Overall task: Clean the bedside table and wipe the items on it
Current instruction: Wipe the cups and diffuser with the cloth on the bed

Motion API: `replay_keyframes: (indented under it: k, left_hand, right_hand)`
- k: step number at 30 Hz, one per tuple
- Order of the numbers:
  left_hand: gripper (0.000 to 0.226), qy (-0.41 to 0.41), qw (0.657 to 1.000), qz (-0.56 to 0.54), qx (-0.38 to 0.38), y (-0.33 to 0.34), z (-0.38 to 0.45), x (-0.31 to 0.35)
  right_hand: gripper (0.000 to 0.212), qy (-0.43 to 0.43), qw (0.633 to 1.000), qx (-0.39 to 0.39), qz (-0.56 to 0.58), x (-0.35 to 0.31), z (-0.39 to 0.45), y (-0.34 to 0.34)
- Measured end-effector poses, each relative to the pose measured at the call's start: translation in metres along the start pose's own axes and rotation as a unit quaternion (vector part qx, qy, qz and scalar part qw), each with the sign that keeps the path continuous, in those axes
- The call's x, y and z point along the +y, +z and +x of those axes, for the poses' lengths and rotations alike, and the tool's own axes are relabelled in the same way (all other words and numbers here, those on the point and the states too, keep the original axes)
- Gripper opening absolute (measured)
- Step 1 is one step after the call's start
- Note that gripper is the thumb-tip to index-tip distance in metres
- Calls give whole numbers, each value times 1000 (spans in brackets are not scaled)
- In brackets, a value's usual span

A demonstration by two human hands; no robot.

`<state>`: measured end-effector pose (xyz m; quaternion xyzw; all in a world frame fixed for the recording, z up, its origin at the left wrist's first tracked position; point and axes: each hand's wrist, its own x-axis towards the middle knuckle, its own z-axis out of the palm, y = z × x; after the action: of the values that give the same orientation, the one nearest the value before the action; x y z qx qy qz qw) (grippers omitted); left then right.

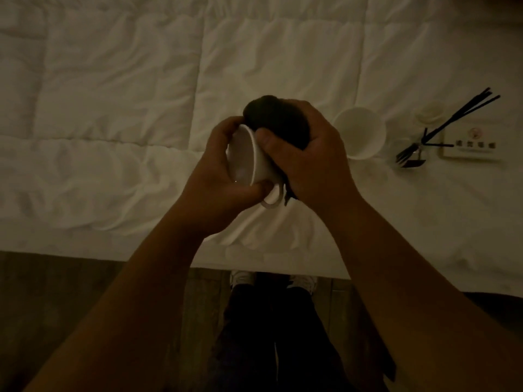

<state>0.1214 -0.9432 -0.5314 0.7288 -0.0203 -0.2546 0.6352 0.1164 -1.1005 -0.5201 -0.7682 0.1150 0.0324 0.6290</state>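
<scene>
holding a white cup (256,161) on its side above the white quilt (113,94), the left hand (223,176) curls round its rim, fingers over the far edge and thumb near the handle (273,198), which seems meant to turn the outer wall toward the other hand. the right hand (308,157) grips a dark cloth (278,120), bunched against the cup's outer wall and base, thumb pressing near the rim; the likely step is wiping the outside. both hands are raised over the bed, so the cup is held off any surface and free to rotate. to the right, well apart from the hands, a second white cup (360,134) lies tipped on the quilt, and beyond it a reed diffuser (416,154) with dark sticks stands beside a small sign card (471,145). the bed's near edge runs just below the forearms, with wooden floor (56,292) beneath, so a dropped cup could roll off there. open quilt lies to the left for setting things down.
</scene>
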Motion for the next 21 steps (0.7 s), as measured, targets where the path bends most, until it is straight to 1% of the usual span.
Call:
replay_keyframes:
  k: [1,2,3,4,5,6,8,10,11,13,14,15,17,19,21]
  left_hand:
    - [86,6,1000,-23,-6,-3,-4,-1]
    - [83,13,998,-61,-11,-5,-7,-2]
    - [79,15,994,-110,-14,-5,-11,-2]
    - [74,11,987,-161,-14,-2,-14,-3]
    - [72,4,980,-200,-7,0,-15,-4]
    - [70,-4,974,-225,7,4,-16,-4]
    - [71,-16,963,-266,37,13,-15,-7]
    - [75,-24,941,-331,60,21,-13,-8]
    - [80,-30,927,-367,68,26,-12,-8]
    - [101,-50,896,-434,83,34,-7,-5]
    - [104,-64,881,-459,95,38,-4,-3]
    - [100,-79,869,-476,109,41,0,0]
    - [91,-109,853,-493,131,47,4,5]
    - [85,-127,837,-508,157,51,7,9]
    - [76,-156,829,-505,182,52,10,13]
  right_hand:
    - [31,35,998,-13,44,0,4,-3]
    - [29,76,990,-18,116,0,6,-5]
    - [31,123,967,-16,220,0,6,-5]
    - [36,173,926,-14,335,0,5,-5]
    - [43,212,880,-13,425,1,3,-3]
    - [48,231,847,-12,479,2,1,0]
    - [56,231,820,3,524,4,-3,6]
    - [63,227,796,22,560,7,-7,11]
    - [64,226,787,31,573,8,-8,14]
    - [64,218,790,55,571,9,-10,21]
    - [62,207,799,71,560,9,-11,24]
    - [58,191,810,87,548,10,-12,27]
    - [43,155,828,114,526,10,-14,29]
    - [30,136,846,129,499,9,-18,32]
    - [23,130,888,138,419,10,-29,37]
